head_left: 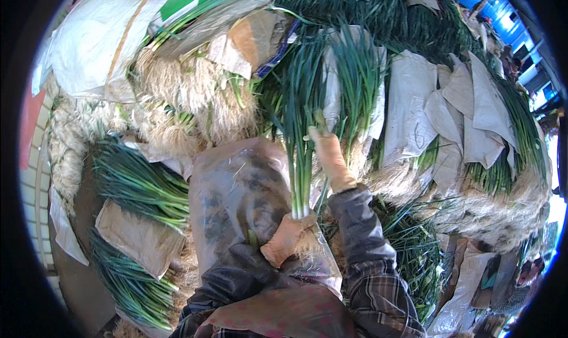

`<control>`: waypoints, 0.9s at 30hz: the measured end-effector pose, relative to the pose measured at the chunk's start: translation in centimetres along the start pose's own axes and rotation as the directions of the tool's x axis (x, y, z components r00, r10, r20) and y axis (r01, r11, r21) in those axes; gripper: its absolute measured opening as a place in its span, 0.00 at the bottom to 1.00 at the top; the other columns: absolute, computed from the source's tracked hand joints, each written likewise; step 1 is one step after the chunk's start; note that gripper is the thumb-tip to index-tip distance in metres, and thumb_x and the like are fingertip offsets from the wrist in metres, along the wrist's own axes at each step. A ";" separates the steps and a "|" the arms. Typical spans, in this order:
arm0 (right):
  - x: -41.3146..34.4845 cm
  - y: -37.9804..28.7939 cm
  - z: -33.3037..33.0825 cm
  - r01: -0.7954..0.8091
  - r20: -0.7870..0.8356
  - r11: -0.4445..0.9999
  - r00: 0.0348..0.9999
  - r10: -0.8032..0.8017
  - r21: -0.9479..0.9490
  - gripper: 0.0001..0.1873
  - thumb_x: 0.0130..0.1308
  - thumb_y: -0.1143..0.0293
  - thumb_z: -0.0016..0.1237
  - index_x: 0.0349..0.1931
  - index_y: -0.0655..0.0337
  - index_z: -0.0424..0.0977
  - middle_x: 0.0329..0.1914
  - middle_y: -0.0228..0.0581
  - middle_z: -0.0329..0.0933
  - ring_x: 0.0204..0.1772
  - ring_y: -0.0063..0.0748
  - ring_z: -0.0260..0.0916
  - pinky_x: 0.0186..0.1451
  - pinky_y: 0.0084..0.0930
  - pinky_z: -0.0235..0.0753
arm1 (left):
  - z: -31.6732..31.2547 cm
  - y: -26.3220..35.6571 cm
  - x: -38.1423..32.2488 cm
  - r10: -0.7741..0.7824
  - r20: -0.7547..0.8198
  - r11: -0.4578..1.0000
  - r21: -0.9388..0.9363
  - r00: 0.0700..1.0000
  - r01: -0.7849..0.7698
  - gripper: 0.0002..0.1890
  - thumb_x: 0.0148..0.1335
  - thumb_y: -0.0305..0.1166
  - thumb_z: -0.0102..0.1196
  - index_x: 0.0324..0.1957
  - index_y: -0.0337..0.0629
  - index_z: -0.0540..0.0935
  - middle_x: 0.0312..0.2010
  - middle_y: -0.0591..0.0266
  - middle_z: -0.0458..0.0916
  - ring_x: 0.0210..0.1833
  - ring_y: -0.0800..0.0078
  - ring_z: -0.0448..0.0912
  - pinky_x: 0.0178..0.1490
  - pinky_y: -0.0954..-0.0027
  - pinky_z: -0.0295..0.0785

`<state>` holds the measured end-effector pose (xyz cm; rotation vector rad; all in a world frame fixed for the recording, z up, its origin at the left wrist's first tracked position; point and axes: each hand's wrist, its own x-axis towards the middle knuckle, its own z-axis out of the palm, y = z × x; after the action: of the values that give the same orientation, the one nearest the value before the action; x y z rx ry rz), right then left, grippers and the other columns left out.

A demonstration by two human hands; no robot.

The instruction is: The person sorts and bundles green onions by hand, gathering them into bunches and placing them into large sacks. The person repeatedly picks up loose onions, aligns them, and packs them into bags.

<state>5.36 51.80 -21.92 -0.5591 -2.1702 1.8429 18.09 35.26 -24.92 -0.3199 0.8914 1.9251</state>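
Gloved in orange, my left hand (287, 239) is closed round the white lower stems of a bunch of green onions (301, 173), just above the pale roots. The bunch points away from me, its dark green leaves spread at the far end. My right hand (327, 153), in a similar glove, is beside the right edge of the bunch at mid-length. It is blurred, and whether its fingers grip a leaf cannot be made out. Under the bunch, a cloudy plastic sheet (235, 182) covers my lap.
More green onions (142, 182) lie in piles at the left, some under a tan sack piece (140, 236). Wrapped bundles with white sacking (408, 111) stand at the right. A large white sack (88, 40) covers root ends at the upper left. Loose leaves (412, 249) lie right of my arm.
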 end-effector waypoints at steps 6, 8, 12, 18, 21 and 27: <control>-11.0 4.2 -14.0 -0.089 -0.667 0.991 0.733 0.131 0.097 0.15 0.73 0.61 0.42 0.49 0.63 0.73 0.38 0.34 0.73 0.42 0.21 0.70 0.48 0.18 0.74 | -0.7 2.5 -1.3 -0.059 0.398 0.948 -0.266 0.916 0.176 0.08 0.64 0.34 0.56 0.40 0.42 0.75 0.23 0.66 0.73 0.21 0.77 0.70 0.25 0.74 0.68; -15.2 7.1 -18.5 0.286 -0.726 0.768 0.613 0.313 0.573 0.15 0.71 0.64 0.45 0.49 0.68 0.73 0.43 0.37 0.77 0.43 0.22 0.75 0.43 0.19 0.76 | -0.8 2.5 -1.7 0.043 0.310 0.984 -0.176 0.950 0.013 0.05 0.65 0.33 0.53 0.37 0.45 0.73 0.21 0.66 0.70 0.24 0.78 0.69 0.29 0.75 0.64; -19.7 12.8 -20.3 -0.053 0.071 0.257 0.889 0.452 -0.965 0.13 0.68 0.65 0.48 0.50 0.55 0.74 0.47 0.37 0.78 0.40 0.35 0.80 0.36 0.28 0.80 | -0.7 1.7 -1.0 -0.029 0.318 0.968 -0.229 0.948 0.106 0.10 0.60 0.26 0.57 0.43 0.43 0.75 0.29 0.65 0.74 0.32 0.73 0.74 0.37 0.73 0.70; -5.9 10.5 -15.2 -0.081 -0.358 0.766 0.911 -0.202 -0.638 0.20 0.61 0.49 0.53 0.48 0.49 0.78 0.43 0.39 0.82 0.39 0.40 0.81 0.41 0.29 0.80 | -1.0 0.9 0.5 -0.085 0.289 0.945 -0.279 0.953 0.169 0.12 0.58 0.21 0.56 0.45 0.40 0.75 0.34 0.62 0.76 0.39 0.70 0.77 0.46 0.71 0.73; 3.3 7.5 -13.6 -0.330 -0.386 0.546 0.923 0.014 -0.770 0.25 0.64 0.42 0.46 0.49 0.51 0.77 0.44 0.41 0.82 0.42 0.41 0.81 0.44 0.31 0.79 | -1.2 0.7 0.9 -0.008 0.357 0.920 -0.364 0.934 0.147 0.10 0.60 0.21 0.53 0.45 0.38 0.74 0.37 0.57 0.77 0.42 0.63 0.78 0.49 0.62 0.74; 1.4 3.9 -12.9 -0.094 -0.228 0.716 0.969 -0.094 -0.692 0.28 0.65 0.40 0.45 0.42 0.58 0.79 0.36 0.45 0.82 0.39 0.34 0.81 0.38 0.26 0.78 | -0.9 1.5 0.9 0.069 0.232 0.958 -0.285 0.970 0.000 0.10 0.64 0.24 0.51 0.47 0.39 0.73 0.46 0.53 0.77 0.42 0.64 0.80 0.47 0.54 0.79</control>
<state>10.00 64.37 -23.55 -0.8689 -2.6273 0.8001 16.22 34.81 -25.43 -0.2327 0.4643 2.0745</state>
